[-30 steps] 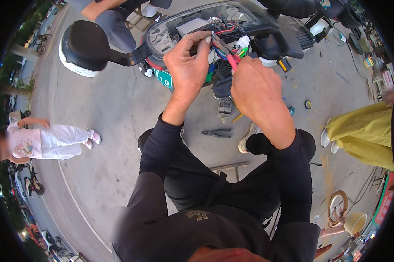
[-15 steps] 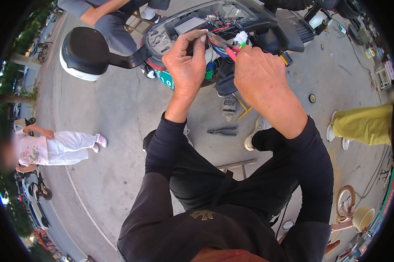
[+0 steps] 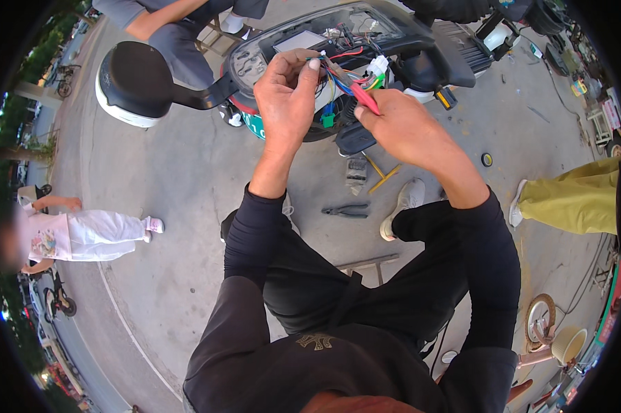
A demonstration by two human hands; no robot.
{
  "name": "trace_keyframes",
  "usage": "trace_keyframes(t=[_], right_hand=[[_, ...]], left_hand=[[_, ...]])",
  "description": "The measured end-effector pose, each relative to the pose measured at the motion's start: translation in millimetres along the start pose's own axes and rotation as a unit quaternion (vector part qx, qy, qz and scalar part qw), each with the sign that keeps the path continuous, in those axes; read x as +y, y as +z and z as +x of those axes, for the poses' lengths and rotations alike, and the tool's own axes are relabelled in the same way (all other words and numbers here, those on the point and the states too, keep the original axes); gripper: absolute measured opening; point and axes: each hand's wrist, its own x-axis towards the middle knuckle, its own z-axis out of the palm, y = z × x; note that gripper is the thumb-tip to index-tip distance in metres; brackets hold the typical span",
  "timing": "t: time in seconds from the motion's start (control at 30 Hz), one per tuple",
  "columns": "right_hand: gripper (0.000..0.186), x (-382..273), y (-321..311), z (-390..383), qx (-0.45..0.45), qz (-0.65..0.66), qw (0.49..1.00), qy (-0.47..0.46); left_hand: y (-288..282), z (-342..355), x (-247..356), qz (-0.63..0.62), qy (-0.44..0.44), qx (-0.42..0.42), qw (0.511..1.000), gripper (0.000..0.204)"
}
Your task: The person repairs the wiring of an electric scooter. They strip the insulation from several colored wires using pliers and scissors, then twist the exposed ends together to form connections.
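Observation:
Thumb and fingertips of my left hand pinch the end of a thin wire above the opened body of an electric scooter. My right hand is closed around the pink-red handle of pliers, whose dull metal jaws point toward my left fingertips. Whether the jaws touch the wire I cannot tell. Beneath the tool runs a bundle of coloured wires. A white connector sits by the bundle, and a green connector hangs below it.
Dark-handled pliers, a yellow T-shaped tool and a tape roll lie on the concrete. A mirror juts out left. People sit beyond the scooter and stand at left and right. A wheel and bucket are lower right.
My right hand has drawn back slightly down and toward me, showing more of the pink-red handle. My left hand keeps its pinch. The whole view has shifted a little.

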Motion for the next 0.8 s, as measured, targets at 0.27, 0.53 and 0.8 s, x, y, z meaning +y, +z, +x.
trace_keyframes(t=[0.27, 0.53, 0.8], right_hand=[[0.021, -18.4, -29.7, 1.9, 0.231, 0.146, 0.944, -0.186], [0.022, -59.7, -57.9, 82.9, 0.049, -0.192, 0.950, -0.241], [0.030, -59.2, -68.3, 78.0, -0.049, -0.048, 0.982, -0.173]], left_hand=[[-5.5, 3.0, 5.7, 0.003, -0.003, -0.019, 1.000, 0.014], [-16.4, 10.5, 2.8, 0.027, 0.031, -0.020, 0.999, 0.015], [-23.5, 15.5, 15.7, 0.041, -0.021, -0.052, 0.998, 0.016]])
